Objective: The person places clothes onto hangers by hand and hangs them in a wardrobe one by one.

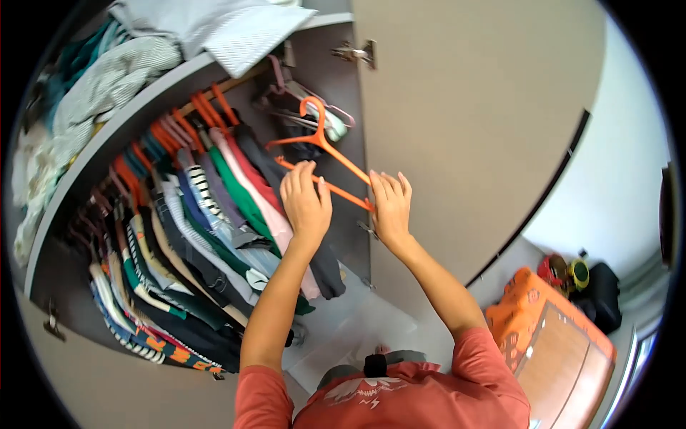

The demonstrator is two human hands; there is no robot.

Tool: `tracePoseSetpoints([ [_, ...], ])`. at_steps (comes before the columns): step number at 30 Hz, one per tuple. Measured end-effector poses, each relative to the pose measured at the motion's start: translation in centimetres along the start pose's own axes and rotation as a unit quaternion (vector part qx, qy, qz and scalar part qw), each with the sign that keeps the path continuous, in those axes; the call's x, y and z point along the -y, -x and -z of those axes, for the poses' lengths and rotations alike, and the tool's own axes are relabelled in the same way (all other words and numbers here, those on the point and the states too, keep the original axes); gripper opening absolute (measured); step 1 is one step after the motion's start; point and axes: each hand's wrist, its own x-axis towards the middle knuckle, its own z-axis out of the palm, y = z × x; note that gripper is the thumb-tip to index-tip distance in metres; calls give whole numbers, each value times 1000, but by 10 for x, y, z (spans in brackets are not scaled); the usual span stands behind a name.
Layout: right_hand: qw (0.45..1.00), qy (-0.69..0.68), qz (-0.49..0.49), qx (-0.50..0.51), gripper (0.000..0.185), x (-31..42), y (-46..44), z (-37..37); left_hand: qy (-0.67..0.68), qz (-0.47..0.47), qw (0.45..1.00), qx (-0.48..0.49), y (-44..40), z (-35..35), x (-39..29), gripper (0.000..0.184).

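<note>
An orange hanger (319, 140) is held up before the open wardrobe, its hook pointing up and no garment on it. My right hand (391, 207) grips the hanger's right corner, with the fingers pointing up. My left hand (306, 204) is at the lower bar near its left part, fingers bent over the bar. Behind and to the left, a row of clothes (243, 193) hangs from the rail on orange and pink hangers. Pink hangers (336, 107) hang at the right end of the rail, beyond the orange one.
Folded and loose cloths (114, 79) lie on the shelf above the rail. The open wardrobe door (471, 107) stands to the right. An orange-covered piece with a brown top (557, 357) is at the lower right, beside a black bag (604, 297). A translucent box (357, 336) sits below.
</note>
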Motion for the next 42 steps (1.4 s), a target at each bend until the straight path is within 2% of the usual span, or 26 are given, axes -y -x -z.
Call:
tracePoseSetpoints([
  [3, 999, 44, -18, 19, 57, -7, 67, 50, 48, 4, 999, -20, 15, -16, -25, 53],
  [7, 992, 110, -44, 46, 51, -8, 147, 123, 178, 21, 983, 43, 47, -38, -76, 71],
  [12, 972, 199, -114, 56, 46, 5, 228, 216, 393, 97, 895, 187, 111, -43, -172, 69],
  [15, 955, 235, -175, 54, 43, 18, 267, 264, 451, 79, 856, 240, 150, -42, -229, 67],
  [18, 929, 266, -252, 55, 41, 32, 293, 305, 459, 20, 841, 287, 192, -29, -288, 67],
  [24, 862, 340, -376, 5, 39, 56, 357, 388, 547, -69, 734, 397, 283, 4, -407, 66],
  [27, 826, 354, -438, -34, 38, 75, 388, 438, 560, -150, 696, 424, 329, 37, -465, 65],
  [30, 777, 361, -514, -49, 32, 89, 447, 477, 603, -199, 635, 440, 370, 75, -514, 64],
  [31, 759, 359, -541, -53, 29, 92, 462, 491, 603, -235, 642, 411, 384, 87, -528, 58],
  [34, 683, 330, -638, -134, 28, 122, 482, 535, 639, -249, 569, 455, 429, 117, -563, 53],
  [38, 586, 308, -731, -167, 21, 159, 556, 574, 645, -306, 481, 508, 480, 155, -609, 46],
  [39, 579, 285, -735, -208, 22, 173, 552, 589, 632, -313, 458, 541, 486, 166, -619, 42],
  [42, 515, 344, -749, -235, 24, 203, 589, 603, 618, -371, 402, 565, 524, 181, -639, 42],
])
